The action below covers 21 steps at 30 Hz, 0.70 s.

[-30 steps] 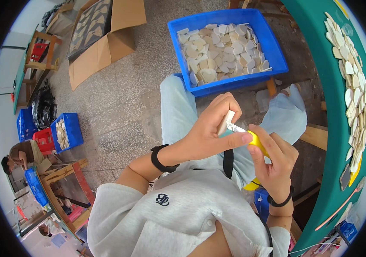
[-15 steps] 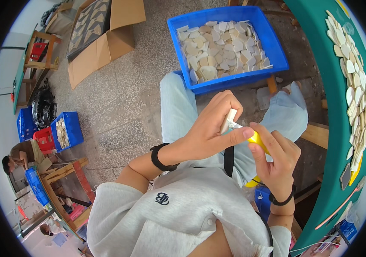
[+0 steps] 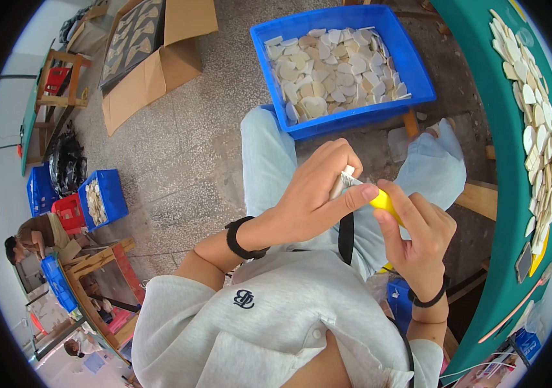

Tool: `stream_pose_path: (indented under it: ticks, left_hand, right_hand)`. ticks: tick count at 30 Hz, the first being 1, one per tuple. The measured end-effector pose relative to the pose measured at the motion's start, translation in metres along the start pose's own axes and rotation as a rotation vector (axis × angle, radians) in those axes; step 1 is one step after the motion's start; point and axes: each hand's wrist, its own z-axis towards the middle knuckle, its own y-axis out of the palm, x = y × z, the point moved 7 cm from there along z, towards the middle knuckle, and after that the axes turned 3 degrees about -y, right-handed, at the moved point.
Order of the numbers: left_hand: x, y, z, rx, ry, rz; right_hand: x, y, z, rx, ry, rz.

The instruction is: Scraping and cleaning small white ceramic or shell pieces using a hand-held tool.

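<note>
My left hand (image 3: 323,183) is closed around a small off-white flat piece (image 3: 339,185), its fingers hiding most of it. In my right hand (image 3: 419,238) is a yellow-handled knife (image 3: 382,202), its short metallic blade against the piece. My left thumb reaches across to the front of the yellow handle. Both hands are close together above my lap. Beyond them stands a blue bin (image 3: 359,123) filled with similar flat, rounded off-white pieces (image 3: 335,72).
On my right, a green table (image 3: 483,77) bears a long pile of off-white pieces (image 3: 538,136) and a phone (image 3: 523,263). An open cardboard box (image 3: 150,90) sits on the floor at far left. Further left are smaller blue bins (image 3: 116,196) and a person (image 3: 38,234) by a wooden bench.
The knife and my right hand have shifted very slightly, and the handle shows a little more beside my left thumb. Both hands keep their grip.
</note>
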Motion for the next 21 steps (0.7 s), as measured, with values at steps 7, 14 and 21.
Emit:
stream_pose_path:
  ticks: [7, 14, 21]
  left_hand:
    - [-0.0039, -0.0005, 0.0000, -0.007, -0.019, 0.020]
    - [-0.0014, 0.0007, 0.0007, -0.008, 0.035, -0.032]
    - [-0.0019, 0.0005, -0.0008, 0.002, 0.033, -0.032]
  right_hand:
    - [-0.0014, 0.0012, 0.0007, 0.036, -0.015, -0.059]
    - [-0.0010, 0.0004, -0.0013, 0.027, -0.005, 0.035]
    - [-0.0025, -0.0004, -0.0010, 0.017, -0.008, -0.019]
